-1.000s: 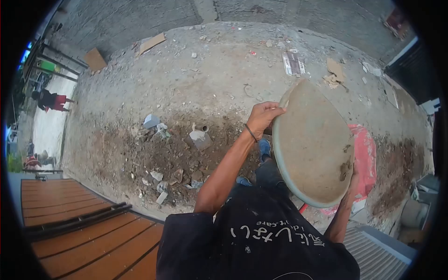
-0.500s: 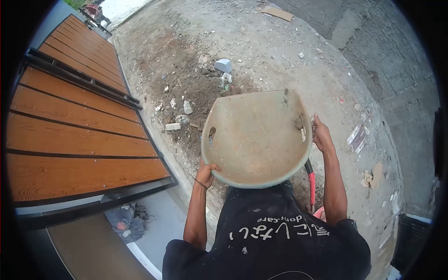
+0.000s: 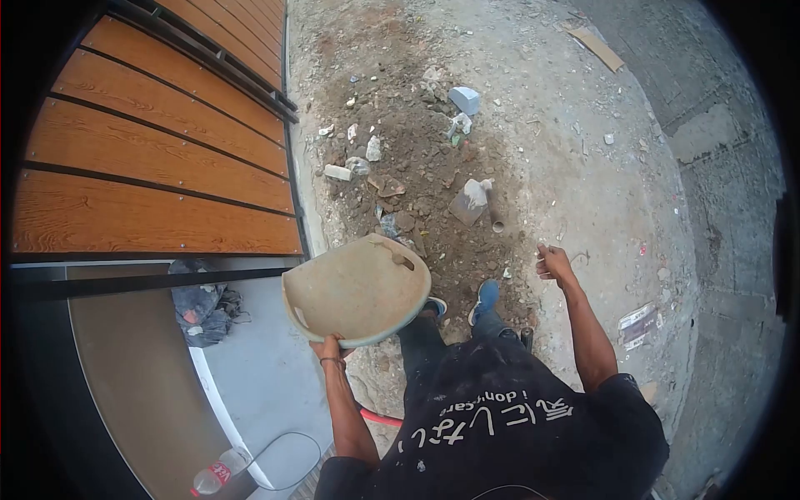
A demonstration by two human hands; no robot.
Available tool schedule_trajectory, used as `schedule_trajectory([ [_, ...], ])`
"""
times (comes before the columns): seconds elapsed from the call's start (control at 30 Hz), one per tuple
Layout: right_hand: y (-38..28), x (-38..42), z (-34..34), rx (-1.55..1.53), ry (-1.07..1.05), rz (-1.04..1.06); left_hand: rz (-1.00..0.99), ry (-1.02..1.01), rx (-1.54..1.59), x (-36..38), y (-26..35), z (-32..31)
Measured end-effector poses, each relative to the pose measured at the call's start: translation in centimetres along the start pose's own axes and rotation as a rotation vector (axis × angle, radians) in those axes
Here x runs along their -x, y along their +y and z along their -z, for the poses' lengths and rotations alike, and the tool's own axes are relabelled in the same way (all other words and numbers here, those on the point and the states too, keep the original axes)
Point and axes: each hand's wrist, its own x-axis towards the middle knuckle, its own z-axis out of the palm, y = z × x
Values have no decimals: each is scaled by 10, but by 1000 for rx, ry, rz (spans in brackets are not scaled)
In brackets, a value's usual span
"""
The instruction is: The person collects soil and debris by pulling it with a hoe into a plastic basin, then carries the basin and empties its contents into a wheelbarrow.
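Observation:
My left hand (image 3: 331, 346) grips the near rim of a shallow plastic dirt scoop (image 3: 358, 287) with cut-out handles, dusty beige inside with a greenish edge. The scoop hangs tilted to the left of my body. Away from it, to the right, my right hand (image 3: 555, 263) is over the ground with its fingers loosely bent and nothing visible in them. Ahead of my feet lies a mound of loose brown soil (image 3: 425, 179) with rubble. A broken block with a white top (image 3: 472, 202) rests on it, beside a short pipe (image 3: 497, 218).
Wood-look panels (image 3: 150, 183) in a dark frame line the left. Another pale block (image 3: 465, 100) lies farther out. Below left are a dark plastic bag (image 3: 202, 312) and a bottle (image 3: 221, 473). Cardboard (image 3: 597, 48) lies toward the grey concrete (image 3: 725, 275) at right.
My right hand has let go of the scoop and moved apart from it. The scoop has swung left and down in my left hand, uncovering the soil, the broken block and my shoes.

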Motion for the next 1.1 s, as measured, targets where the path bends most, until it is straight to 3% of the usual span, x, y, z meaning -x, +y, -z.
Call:
schedule_trajectory([
  [0.2,-42,-44,-62,73,-86,40,216,45,53,16,-1,-12],
  [0.37,-57,-98,-109,242,-2,73,367,-175,55,13,-22,-34],
  [0.6,-75,-100,-113,322,50,12,580,-215,180,-21,-50,-45],
  [0.77,-66,-116,-105,118,96,-121,565,-261,112,-59,-28,-61],
  [0.93,-68,-156,-108,-35,-29,-251,574,-169,98,-70,-18,-49],
  [1.1,-28,-243,-131,15,31,-117,675,-45,281,-22,2,-7],
])
